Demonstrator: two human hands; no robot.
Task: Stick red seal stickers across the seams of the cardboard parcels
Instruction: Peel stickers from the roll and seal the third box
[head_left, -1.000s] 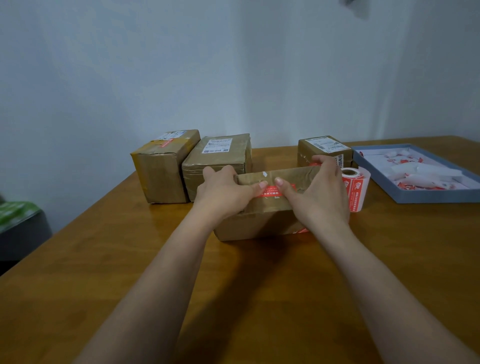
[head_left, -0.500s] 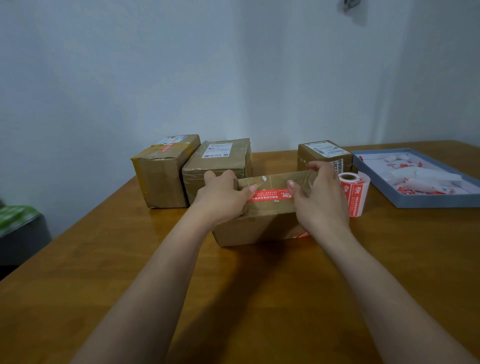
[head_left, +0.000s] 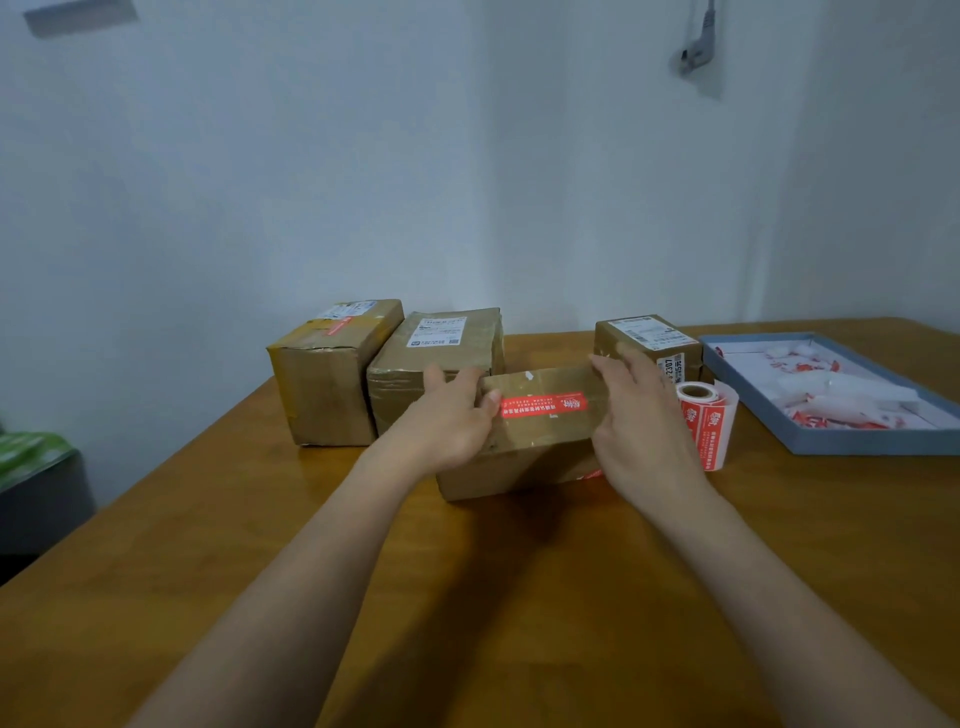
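A brown taped cardboard parcel (head_left: 535, 447) lies on the wooden table in front of me. A red seal sticker (head_left: 544, 405) runs lengthwise along the seam on its top. My left hand (head_left: 452, 415) grips the parcel's left end, its thumb on top beside the sticker's left tip. My right hand (head_left: 639, 421) clasps the right end, with the fingers reaching over the far edge. A roll of red seal stickers (head_left: 706, 415) stands just right of my right hand.
Three more parcels stand behind: one at the far left (head_left: 327, 384) with a red sticker on top, one beside it (head_left: 441, 348), and a small one (head_left: 644, 335) behind my right hand. A blue tray (head_left: 872, 444) of peeled backing scraps lies at the right.
My thumbs have slid apart along the sticker from its middle to the parcel's ends, so the whole red sticker now shows. The camera has tilted upward.
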